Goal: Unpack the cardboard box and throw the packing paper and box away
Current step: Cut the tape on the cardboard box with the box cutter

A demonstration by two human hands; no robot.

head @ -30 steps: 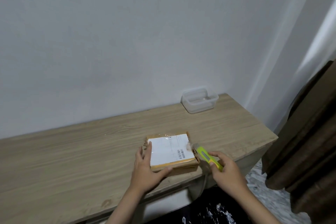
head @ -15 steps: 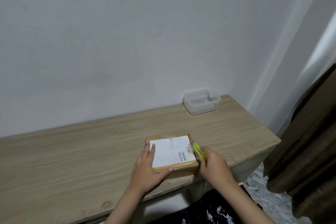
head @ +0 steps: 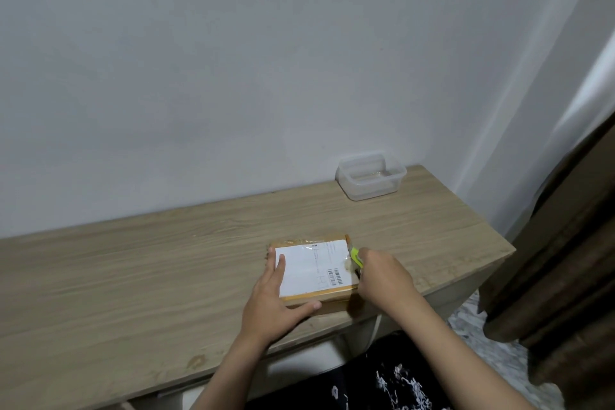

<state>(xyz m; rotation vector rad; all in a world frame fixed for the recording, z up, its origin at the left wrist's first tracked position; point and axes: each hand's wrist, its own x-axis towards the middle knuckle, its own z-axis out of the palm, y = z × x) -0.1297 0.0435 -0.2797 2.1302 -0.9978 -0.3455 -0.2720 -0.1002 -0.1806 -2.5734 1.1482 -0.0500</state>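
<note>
A small flat cardboard box with a white shipping label and glossy tape lies near the front edge of the wooden table. My left hand presses on the box's left side, fingers laid over the top and thumb against the front face. My right hand grips a yellow-green utility knife whose tip sits against the box's right edge. The knife's blade and lower handle are hidden by my hand.
A clear plastic container stands at the back of the table by the white wall. A brown curtain hangs at the right, past the table's end. Patterned floor shows below it.
My right hand has moved the knife forward along the box's right edge, from near the front corner toward the back. My left hand has stayed on the box.
</note>
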